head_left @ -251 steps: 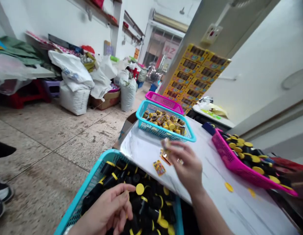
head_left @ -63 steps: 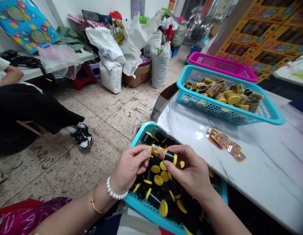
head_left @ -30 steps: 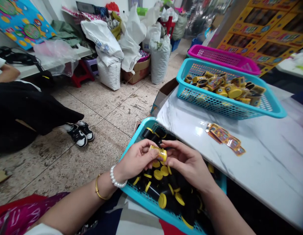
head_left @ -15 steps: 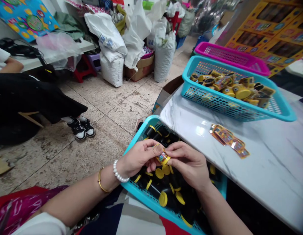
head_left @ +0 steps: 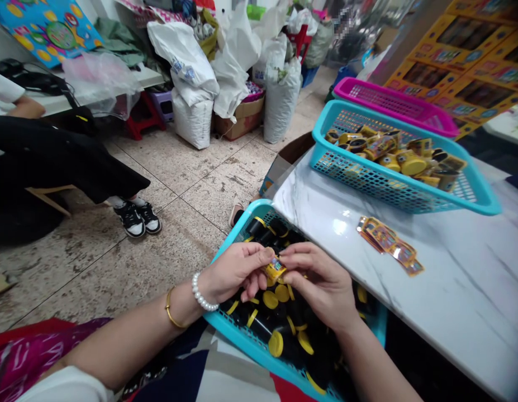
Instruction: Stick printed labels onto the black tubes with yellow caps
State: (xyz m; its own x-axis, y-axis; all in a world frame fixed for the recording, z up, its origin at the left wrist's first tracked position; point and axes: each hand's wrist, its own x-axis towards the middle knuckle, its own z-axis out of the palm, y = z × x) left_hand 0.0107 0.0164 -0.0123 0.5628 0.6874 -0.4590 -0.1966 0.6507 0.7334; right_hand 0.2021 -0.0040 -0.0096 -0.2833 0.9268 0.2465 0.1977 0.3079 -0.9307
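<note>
Above a turquoise basket (head_left: 237, 339) my two hands meet on one small canister (head_left: 275, 271) with a colourful yellow printed sleeve. My left hand (head_left: 244, 271) grips it from the left, thumb on top. From the right, the thumb and fingers of my right hand (head_left: 321, 282) pinch its side and lower end. Loose black canisters (head_left: 261, 324) with yellow lids fill the basket below. A fanned-out pile of flat printed sleeves (head_left: 390, 243) lies on the white marbled table (head_left: 447, 301) to the right.
A second turquoise basket (head_left: 376, 184) on the table holds several sleeved canisters (head_left: 382, 146), with a magenta basket (head_left: 393, 99) behind it. Yellow boxes (head_left: 472, 67) are stacked at the back right. White sacks (head_left: 194, 117) stand on the floor. A seated person's shoes (head_left: 137, 218) show at left.
The canister has turned slightly between my fingers, and my right fingers have shifted a little on it. The view has tilted slightly; the baskets and sleeves stay in place.
</note>
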